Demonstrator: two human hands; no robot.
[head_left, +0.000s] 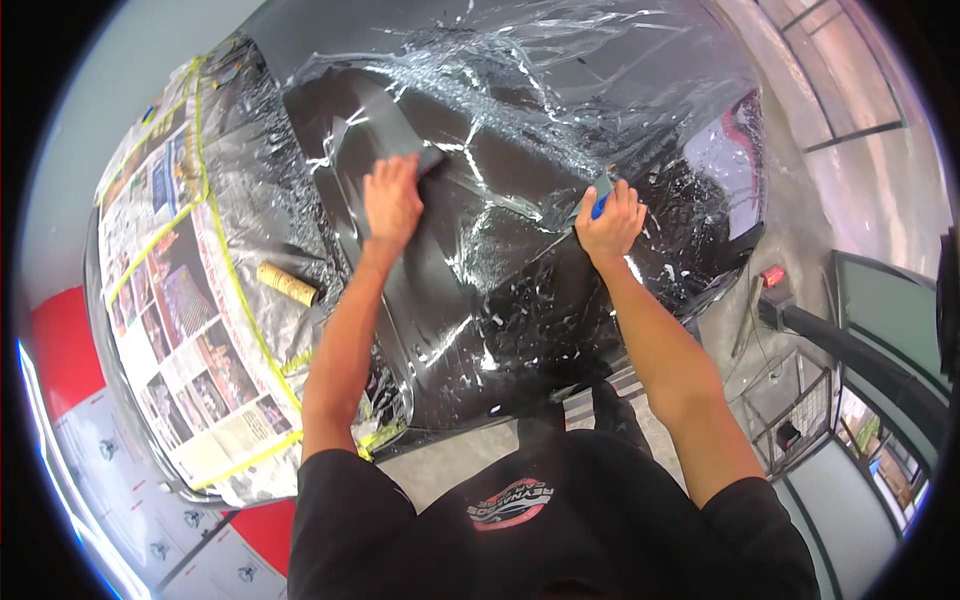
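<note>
We are standing over a car's dark panel [355, 110], and the wet, crinkled film [490, 250] is lying across it, spreading from eleven to one o'clock of our body. We are probably in the smoothing step, seemingly working liquid and creases out from under the film.

At eleven o'clock our left hand [394, 203] is gripping what looks like a dark blade [431, 160], its fingers curling close together around it. Just before one o'clock our right hand [612, 222] is pinching a blue-and-grey squeegee [601, 195] between bent fingers, though we cannot tell exactly where the thumb is bearing.

For the next move, we are judging that firm, even, overlapping strokes are needed, leading toward a free edge. Bright folds are running between the hands and bunching thickly at twelve o'clock; they are standing in the way, and could be setting into creases if we are dragging across them.

At ten o'clock a yellowish tube [287, 284] is lying on clear sheeting [260, 230], near our left forearm; farther out, newspaper [150, 300] is being held by yellow tape [235, 270]. At two o'clock a dark beam [860, 345] is reaching past, well apart from our right hand.
</note>
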